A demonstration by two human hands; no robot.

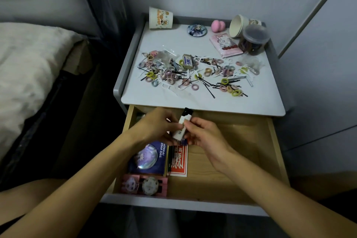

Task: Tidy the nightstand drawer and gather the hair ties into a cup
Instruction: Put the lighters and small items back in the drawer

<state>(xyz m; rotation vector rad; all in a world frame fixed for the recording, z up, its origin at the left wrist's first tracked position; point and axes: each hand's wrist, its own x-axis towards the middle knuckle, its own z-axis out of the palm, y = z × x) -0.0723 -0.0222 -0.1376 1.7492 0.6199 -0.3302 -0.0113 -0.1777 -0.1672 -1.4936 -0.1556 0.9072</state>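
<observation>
The wooden drawer (241,152) is pulled out below the white nightstand top (193,44). Over its left half, my left hand (156,125) and my right hand (202,135) both grip a white lighter (181,125) with a black top, held upright. Several pastel hair ties (170,77) lie scattered on the top among black bobby pins (209,89). A printed paper cup (160,18) lies tipped at the back left. Another stack of paper cups (238,25) lies on its side at the back right.
In the drawer lie a blue badge card (148,158), a red card pack (178,161) and pink clip cards (144,185). On top sit a small box (188,61), a round badge (197,29), a pink sponge (218,25), a pink packet (226,45) and a lidded jar (253,40). A bed (29,75) stands left.
</observation>
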